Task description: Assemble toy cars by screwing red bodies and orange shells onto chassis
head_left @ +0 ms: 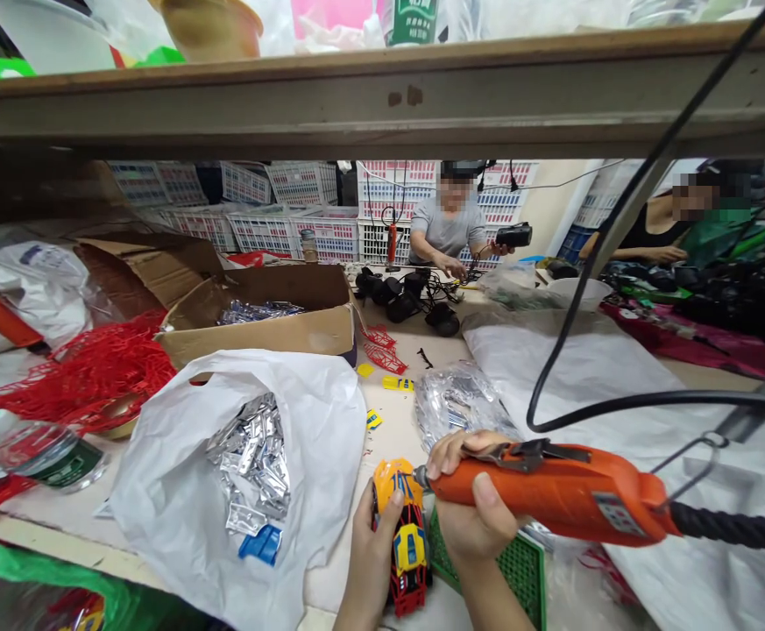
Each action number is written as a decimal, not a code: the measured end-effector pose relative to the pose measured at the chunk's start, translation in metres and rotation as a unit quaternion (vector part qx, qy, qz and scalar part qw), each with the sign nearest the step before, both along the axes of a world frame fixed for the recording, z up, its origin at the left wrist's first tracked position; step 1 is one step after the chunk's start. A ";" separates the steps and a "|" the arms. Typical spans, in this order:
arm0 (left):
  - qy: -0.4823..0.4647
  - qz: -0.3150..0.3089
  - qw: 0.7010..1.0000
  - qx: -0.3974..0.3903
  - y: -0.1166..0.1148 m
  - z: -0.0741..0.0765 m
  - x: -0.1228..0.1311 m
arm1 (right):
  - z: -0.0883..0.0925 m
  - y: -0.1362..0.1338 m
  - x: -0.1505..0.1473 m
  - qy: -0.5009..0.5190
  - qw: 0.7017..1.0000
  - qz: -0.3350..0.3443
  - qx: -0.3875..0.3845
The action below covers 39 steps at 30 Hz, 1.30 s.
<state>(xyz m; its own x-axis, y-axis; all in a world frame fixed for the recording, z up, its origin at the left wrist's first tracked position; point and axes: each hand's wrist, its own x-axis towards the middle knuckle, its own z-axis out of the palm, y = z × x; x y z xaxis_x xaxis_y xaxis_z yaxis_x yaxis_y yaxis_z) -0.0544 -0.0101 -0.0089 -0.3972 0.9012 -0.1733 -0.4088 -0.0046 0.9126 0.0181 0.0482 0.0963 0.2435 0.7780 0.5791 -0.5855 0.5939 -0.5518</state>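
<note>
My left hand (370, 561) is closed round a small toy car (404, 535) with an orange, yellow and red body, holding it against the table near the front edge. In my right hand (471, 499) is an orange electric screwdriver (566, 495), gripped by the fingers, with its tip pressed to the top of the car. A black cable (609, 403) runs from the tool's rear up to the right.
A white bag (178, 491) of silver plastic parts lies left of the car; a cardboard box (277, 320), red plastic frames (89, 368) and a bottle (40, 451) lie beyond. A green crate (520, 570) is under my right wrist. Two other people sit working across the table.
</note>
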 end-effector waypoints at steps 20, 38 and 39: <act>0.017 0.055 0.998 -0.012 -0.005 0.016 0.012 | -0.025 0.000 -0.011 -0.035 0.996 -0.040 0.075; -0.024 0.074 0.994 -0.081 -0.005 0.015 0.014 | -0.034 -0.004 0.057 -0.075 0.992 0.002 -0.106; -0.022 0.074 0.994 -0.080 -0.005 0.016 0.014 | -0.040 -0.005 0.060 -0.084 0.990 0.003 -0.116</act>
<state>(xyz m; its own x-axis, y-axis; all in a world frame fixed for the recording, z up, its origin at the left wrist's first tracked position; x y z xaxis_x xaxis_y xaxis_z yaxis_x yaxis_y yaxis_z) -0.0407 -0.0148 0.0070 -0.5115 0.7936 -0.3295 -0.4544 0.0756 0.8876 0.0780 0.0434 0.0565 0.1548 0.8954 0.4175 -0.4774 0.4378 -0.7619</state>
